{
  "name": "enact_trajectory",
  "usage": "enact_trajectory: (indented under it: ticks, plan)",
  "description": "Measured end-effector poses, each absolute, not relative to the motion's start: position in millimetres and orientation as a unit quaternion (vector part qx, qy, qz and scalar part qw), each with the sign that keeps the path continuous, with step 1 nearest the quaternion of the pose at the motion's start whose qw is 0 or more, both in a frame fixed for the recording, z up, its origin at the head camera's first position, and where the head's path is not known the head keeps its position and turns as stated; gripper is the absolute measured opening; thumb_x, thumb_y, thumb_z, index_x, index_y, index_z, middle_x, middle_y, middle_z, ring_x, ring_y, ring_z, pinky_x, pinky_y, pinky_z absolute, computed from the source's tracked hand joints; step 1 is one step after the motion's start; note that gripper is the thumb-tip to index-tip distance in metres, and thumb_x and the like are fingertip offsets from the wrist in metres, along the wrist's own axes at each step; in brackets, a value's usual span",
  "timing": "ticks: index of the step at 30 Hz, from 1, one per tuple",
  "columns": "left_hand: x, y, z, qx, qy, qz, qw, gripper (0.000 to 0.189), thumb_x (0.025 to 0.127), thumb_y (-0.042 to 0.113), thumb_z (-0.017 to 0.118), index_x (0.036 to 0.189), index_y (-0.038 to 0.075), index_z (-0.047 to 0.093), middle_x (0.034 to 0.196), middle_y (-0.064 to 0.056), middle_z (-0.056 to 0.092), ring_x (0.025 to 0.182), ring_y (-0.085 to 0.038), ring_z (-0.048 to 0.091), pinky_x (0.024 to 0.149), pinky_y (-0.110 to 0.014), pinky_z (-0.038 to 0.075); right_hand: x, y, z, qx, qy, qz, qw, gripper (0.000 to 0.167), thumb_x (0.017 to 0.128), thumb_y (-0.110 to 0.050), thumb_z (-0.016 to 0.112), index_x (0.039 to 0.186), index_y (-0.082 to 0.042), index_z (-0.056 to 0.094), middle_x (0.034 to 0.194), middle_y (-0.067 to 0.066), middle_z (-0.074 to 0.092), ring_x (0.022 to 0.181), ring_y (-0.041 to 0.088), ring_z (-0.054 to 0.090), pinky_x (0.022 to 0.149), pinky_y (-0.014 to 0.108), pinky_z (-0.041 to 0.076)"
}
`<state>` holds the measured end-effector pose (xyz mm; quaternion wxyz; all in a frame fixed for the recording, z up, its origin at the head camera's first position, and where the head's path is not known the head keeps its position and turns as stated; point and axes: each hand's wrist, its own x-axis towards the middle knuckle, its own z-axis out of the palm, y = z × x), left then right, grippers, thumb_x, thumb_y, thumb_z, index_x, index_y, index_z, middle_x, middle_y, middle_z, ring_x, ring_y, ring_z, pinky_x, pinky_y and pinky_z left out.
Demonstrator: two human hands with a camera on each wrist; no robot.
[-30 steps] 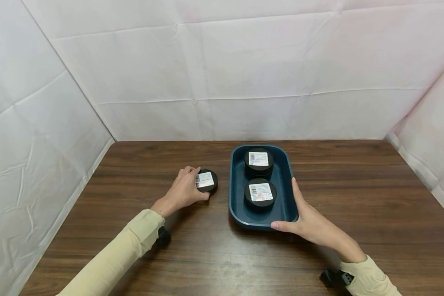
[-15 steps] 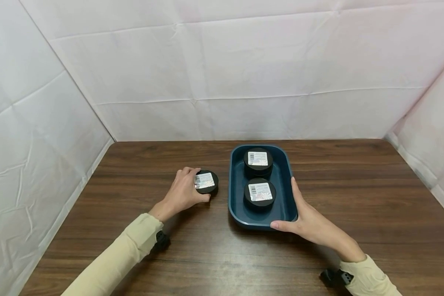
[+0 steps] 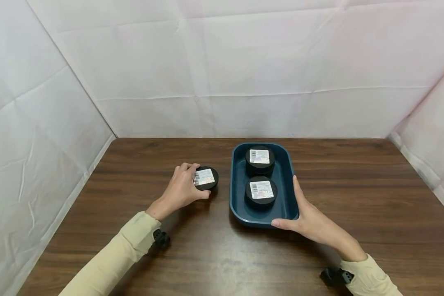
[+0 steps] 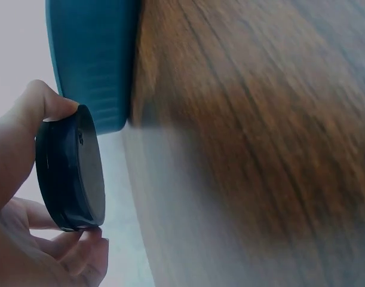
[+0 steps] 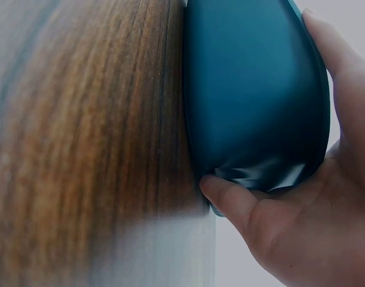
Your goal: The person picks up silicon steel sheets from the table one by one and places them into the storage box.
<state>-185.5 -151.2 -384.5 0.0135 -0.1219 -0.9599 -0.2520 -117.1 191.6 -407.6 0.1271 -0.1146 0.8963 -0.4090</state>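
My left hand (image 3: 180, 188) pinches a flat, round black jar (image 3: 211, 184) by its side, between thumb and fingers. A white barcode label covers its top. From the left wrist, the jar (image 4: 68, 170) shows tilted and apart from the table. Two similar labelled jars sit in a dark blue tray (image 3: 240, 216): a near jar (image 3: 262, 202) and a far jar (image 3: 259, 163), which looks taller and may be stacked. Around the tray's near right corner, my right hand (image 3: 311, 220) holds on, thumb on the near rim and fingers along the outer side wall (image 5: 254, 89).
The brown wooden table (image 3: 340, 176) is backed by a white sheet wall (image 3: 259, 61), with more white sheeting on both sides. A strip of table separates the held jar from the tray's left wall. Black devices (image 3: 161, 238) are worn at both wrists.
The jar in the left hand looks slightly raised and tilted. The right hand and the tray keep their places. The head view has shifted a little.
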Motion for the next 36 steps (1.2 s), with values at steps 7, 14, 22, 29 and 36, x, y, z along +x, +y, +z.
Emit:
enact_trajectory:
  ticks: [7,14,22,29,36]
  plan:
    - [-182.5,-150.3,-378.2,-0.120,-0.959,-0.258,0.017,0.083,0.073,0.032,0.083,0.142,-0.002,0.052,0.137,-0.024,0.054,0.118,-0.038,0.049,0.095,-0.047,0.050,-116.7,191.0,-407.1,-0.111,0.897,-0.407,0.130,0.129,0.086,-0.047,0.077,0.155,-0.027,-0.029,0.168,0.022,-0.007,0.149,0.048,0.020,0.112,0.067,0.030]
    - [-178.5,-149.5,-374.7,-0.108,-0.958,-0.266,0.021,0.082,0.072,0.030,0.084,0.140,-0.003,0.053,0.134,-0.025,0.056,0.118,-0.038,0.049,0.098,-0.048,0.048,-116.6,190.1,-408.2,-0.113,0.899,-0.403,0.126,0.129,0.086,-0.046,0.078,0.156,-0.025,-0.029,0.167,0.024,-0.005,0.149,0.048,0.021,0.113,0.067,0.030]
    - [-174.4,-145.9,-369.4,-0.109,-0.955,-0.276,0.014,0.082,0.073,0.031,0.084,0.141,-0.002,0.052,0.134,-0.025,0.055,0.118,-0.038,0.049,0.097,-0.048,0.049,-117.0,189.5,-408.0,-0.117,0.896,-0.409,0.124,0.129,0.085,-0.046,0.078,0.156,-0.024,-0.028,0.167,0.023,-0.007,0.150,0.048,0.020,0.113,0.068,0.029]
    - [-170.0,-141.7,-366.1,-0.111,-0.951,-0.290,0.010,0.081,0.073,0.030,0.085,0.141,-0.001,0.052,0.131,-0.023,0.056,0.115,-0.036,0.050,0.095,-0.048,0.050,-116.6,188.4,-408.8,-0.124,0.893,-0.415,0.122,0.130,0.085,-0.045,0.078,0.156,-0.023,-0.028,0.167,0.023,-0.006,0.149,0.048,0.020,0.113,0.067,0.029]
    - [-167.6,-136.5,-362.4,-0.117,-0.947,-0.298,0.011,0.081,0.072,0.030,0.085,0.140,0.001,0.053,0.130,-0.022,0.057,0.113,-0.034,0.050,0.093,-0.046,0.050,-117.8,187.5,-409.1,-0.125,0.893,-0.415,0.121,0.130,0.085,-0.045,0.078,0.156,-0.024,-0.028,0.168,0.023,-0.006,0.149,0.047,0.020,0.113,0.067,0.029]
